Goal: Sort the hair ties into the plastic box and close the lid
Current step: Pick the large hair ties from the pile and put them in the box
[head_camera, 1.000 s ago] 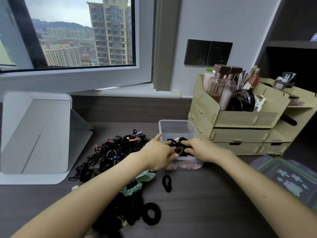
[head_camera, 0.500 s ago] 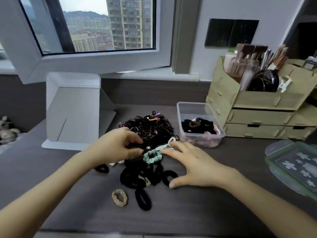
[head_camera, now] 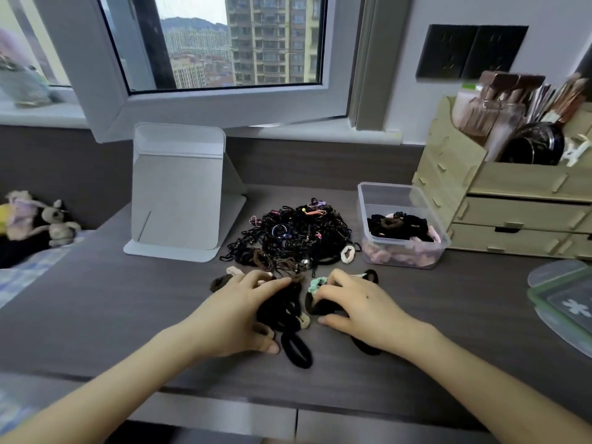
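A clear plastic box (head_camera: 363, 205) stands open at the back right of the desk, holding black, brown and pink hair ties. A big tangle of thin hair ties (head_camera: 290, 233) lies to its left. Nearer to me is a clump of thick black hair ties (head_camera: 282, 310). My left hand (head_camera: 235, 314) lies on this clump with its fingers curled around the ties. My right hand (head_camera: 363, 304) presses on a black hair tie beside a mint scrunchie (head_camera: 316, 283), fingertips curled onto it. One black loop (head_camera: 297, 351) lies loose in front. The green-rimmed lid (head_camera: 568, 304) rests at the far right.
A white folding mirror stand (head_camera: 179, 193) stands left of the pile. A wooden organizer (head_camera: 509, 203) with brushes and drawers sits right behind the box. Plush toys (head_camera: 48, 221) lie at the far left. An open window sash (head_camera: 205, 100) overhangs the desk's back.
Both hands have left the box and come back toward me, onto the thick hair ties near the desk's front. The view has swung left.
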Available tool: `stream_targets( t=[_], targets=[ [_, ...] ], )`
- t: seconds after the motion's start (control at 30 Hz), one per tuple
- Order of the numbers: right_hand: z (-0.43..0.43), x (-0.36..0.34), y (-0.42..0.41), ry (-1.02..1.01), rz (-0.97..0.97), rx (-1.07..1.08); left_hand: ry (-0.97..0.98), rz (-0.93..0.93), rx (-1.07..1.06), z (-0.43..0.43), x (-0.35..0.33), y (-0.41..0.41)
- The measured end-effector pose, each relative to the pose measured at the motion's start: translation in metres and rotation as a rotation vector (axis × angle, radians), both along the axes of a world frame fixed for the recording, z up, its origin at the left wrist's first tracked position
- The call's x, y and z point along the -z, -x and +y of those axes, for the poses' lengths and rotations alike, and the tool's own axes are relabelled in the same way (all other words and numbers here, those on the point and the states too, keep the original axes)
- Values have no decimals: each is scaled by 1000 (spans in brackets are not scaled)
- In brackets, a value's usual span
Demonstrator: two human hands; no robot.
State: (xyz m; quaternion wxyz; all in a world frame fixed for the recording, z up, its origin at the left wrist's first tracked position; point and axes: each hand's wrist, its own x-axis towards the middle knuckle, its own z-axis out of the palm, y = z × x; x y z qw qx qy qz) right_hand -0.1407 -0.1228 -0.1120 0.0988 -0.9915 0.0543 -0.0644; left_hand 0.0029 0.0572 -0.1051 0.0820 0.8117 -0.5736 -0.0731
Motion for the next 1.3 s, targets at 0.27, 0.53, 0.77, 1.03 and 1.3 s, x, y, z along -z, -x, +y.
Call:
stream_targets(
  t=[0.27, 0.53, 0.77, 1.03, 1.3],
  targets=[
    [-32, -16, 29, -277, -132, 192, -34, -7, 62, -43, -9, 4],
    [-104, -86, 19, -322, -391, 428, 50, -49, 151, -60, -17, 7],
    [-143, -98, -33, -182, 175, 402, 105, -49, 139, -64, -28, 2],
    [-147, -111, -24, -156, -18, 411, 481, 106, 11, -99, -77, -14],
    [-156, -74, -3, -87, 68, 537, 731, 464, -67, -226, -82, 5]
  ],
)
